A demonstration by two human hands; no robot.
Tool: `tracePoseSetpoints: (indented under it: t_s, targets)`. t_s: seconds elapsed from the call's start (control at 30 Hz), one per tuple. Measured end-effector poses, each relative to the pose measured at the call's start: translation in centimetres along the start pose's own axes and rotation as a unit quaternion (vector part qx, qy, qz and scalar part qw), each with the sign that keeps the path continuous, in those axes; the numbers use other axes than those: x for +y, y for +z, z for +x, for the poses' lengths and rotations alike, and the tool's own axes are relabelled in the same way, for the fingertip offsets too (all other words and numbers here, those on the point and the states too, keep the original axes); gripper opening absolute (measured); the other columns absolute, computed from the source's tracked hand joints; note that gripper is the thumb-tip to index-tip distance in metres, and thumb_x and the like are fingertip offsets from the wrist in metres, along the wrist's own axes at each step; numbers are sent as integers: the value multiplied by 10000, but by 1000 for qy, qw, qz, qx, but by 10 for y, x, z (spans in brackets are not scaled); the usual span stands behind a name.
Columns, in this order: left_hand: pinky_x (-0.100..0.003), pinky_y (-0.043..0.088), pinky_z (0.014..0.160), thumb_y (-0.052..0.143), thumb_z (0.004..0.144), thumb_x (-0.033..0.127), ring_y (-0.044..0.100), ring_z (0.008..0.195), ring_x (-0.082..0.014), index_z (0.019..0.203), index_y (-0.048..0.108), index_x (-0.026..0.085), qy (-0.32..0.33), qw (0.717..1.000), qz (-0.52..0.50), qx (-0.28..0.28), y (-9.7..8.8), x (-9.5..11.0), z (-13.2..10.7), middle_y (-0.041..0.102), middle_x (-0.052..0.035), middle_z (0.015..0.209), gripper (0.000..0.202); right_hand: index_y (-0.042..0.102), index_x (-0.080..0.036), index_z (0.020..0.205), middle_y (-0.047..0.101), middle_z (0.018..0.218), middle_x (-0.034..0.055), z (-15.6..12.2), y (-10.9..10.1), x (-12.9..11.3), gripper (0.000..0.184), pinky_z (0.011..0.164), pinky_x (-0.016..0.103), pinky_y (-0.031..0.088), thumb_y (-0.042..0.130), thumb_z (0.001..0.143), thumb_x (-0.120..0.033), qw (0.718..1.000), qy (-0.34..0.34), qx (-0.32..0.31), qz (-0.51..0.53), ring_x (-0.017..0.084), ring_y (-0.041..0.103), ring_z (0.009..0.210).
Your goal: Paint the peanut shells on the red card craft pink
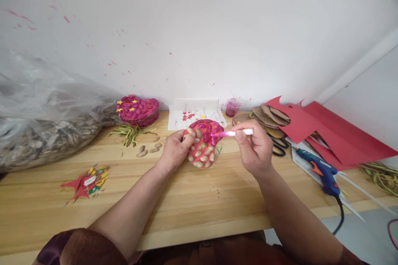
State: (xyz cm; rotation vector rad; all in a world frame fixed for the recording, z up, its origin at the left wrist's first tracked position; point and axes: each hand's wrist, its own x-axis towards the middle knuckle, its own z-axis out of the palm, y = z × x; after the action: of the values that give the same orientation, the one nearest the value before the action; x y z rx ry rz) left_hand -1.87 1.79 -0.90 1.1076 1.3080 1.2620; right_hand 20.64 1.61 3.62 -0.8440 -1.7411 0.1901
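Note:
My left hand [176,149] pinches the left edge of a red peanut-covered disc [202,147], held tilted above the table. Magenta paint coats the peanuts along its top and right; those lower down and at the left are bare tan. In my right hand [256,147] is a thin white-handled paintbrush [239,132], gripped between thumb and fingers. Its pink tip touches the painted peanuts on the right side of the disc. Behind the disc, a white sheet [178,109] carries small red stars [188,116] and a yellow one.
Left: a clear bag [46,120] of brownish pieces, magenta peanut discs [138,109] with yellow stars, green-brown strands [132,133], loose peanuts [154,149] and scraps [88,181]. Right: a paint cup [232,108], brown discs [269,119], black-handled scissors [280,145], red paper [345,132] and a blue glue gun [323,172].

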Motion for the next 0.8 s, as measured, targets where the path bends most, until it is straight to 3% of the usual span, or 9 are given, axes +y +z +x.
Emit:
tracePoseSetpoints:
  t_s: [0.13, 0.2, 0.3, 0.43, 0.53, 0.8]
  targets:
    - [-260, 451, 542, 819, 714, 657, 558, 564, -152, 743, 639, 199, -30, 997, -70, -20, 2, -5, 3, 644, 1, 649, 494, 680, -222, 980, 630, 753, -4, 8, -4, 9, 233, 631, 299, 484, 589, 1030, -430, 994, 75, 53, 65, 150, 589, 655]
    - [-250, 435, 522, 854, 668, 665, 533, 539, -136, 727, 634, 194, -42, 995, -92, -23, 3, -4, 3, 628, 10, 629, 522, 682, -221, 951, 607, 704, -22, 19, -10, 18, 266, 596, 275, 468, 613, 1012, -470, 989, 100, 89, 64, 137, 570, 615]
    - [-226, 329, 449, 868, 626, 690, 398, 455, -90, 693, 632, 189, -60, 995, -74, -22, 4, 0, 1, 527, 51, 537, 558, 695, -214, 944, 624, 718, -17, 40, -20, 39, 317, 609, 270, 465, 632, 986, -522, 985, 121, 121, 21, 140, 580, 642]
    - [-221, 332, 460, 872, 613, 701, 393, 465, -84, 681, 636, 180, -70, 994, -66, -41, 4, 3, -2, 535, 43, 537, 576, 684, -208, 967, 630, 756, -12, 76, -26, 79, 318, 653, 283, 451, 581, 993, -507, 981, 134, 116, -77, 139, 543, 654]
    - [-219, 324, 464, 877, 594, 711, 392, 470, -81, 679, 637, 174, -75, 993, -69, -51, 4, 4, -2, 535, 40, 543, 595, 686, -199, 994, 663, 812, 7, 101, -22, 103, 285, 717, 307, 450, 526, 995, -435, 948, 225, 78, -210, 161, 571, 713]
    - [-214, 260, 433, 891, 542, 733, 337, 457, -72, 712, 662, 171, -87, 993, -61, -43, 6, 0, 1, 490, 55, 533, 630, 736, -215, 856, 778, 906, 80, 125, 5, 123, 227, 835, 354, 449, 609, 915, -393, 903, 298, -59, -303, 261, 646, 931]
